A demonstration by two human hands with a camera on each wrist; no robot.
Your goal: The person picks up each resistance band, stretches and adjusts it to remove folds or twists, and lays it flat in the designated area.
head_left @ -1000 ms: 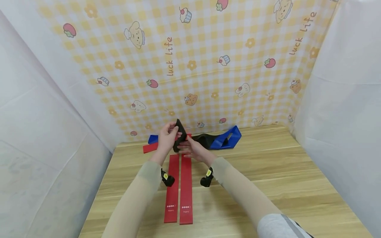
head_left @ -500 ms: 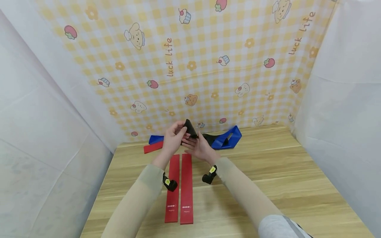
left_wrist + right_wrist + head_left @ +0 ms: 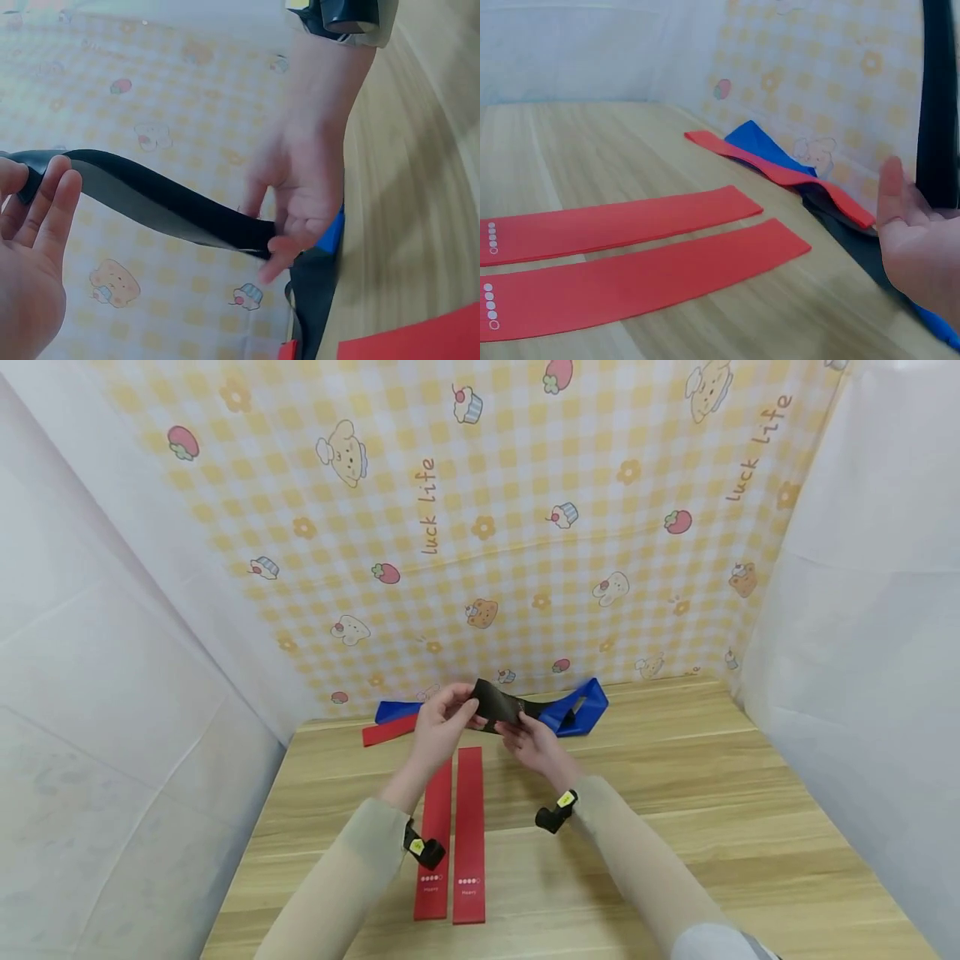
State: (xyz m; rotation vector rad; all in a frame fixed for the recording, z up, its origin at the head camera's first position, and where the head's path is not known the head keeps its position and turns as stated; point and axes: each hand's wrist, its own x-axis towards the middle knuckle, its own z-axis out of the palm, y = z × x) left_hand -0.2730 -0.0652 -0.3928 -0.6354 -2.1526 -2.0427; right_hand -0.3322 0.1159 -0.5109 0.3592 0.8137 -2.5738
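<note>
A black resistance band (image 3: 497, 703) stretches between both hands above the back of the table. My left hand (image 3: 438, 728) pinches its left end with thumb and fingers. At the other end, my right hand (image 3: 542, 747) holds the band (image 3: 172, 202) between thumb and fingers. Behind and below lie another black band (image 3: 315, 292), a blue band (image 3: 588, 710) at the right and a red band (image 3: 386, 730) at the left. Two flat red bands (image 3: 468, 835) marked "Heavy" lie side by side nearer the front, the left one partly covered by my wrist camera.
The wooden table (image 3: 675, 810) ends at a yellow checked cloth (image 3: 525, 468) at the back. White cloth walls (image 3: 870, 610) stand on both sides. A blue band piece (image 3: 397, 711) sits behind the red one at the back left.
Both hands have moved rightward with the black band. The right hand has drawn away from the left, and the band now spreads out between them. The bands on the table lie as before.
</note>
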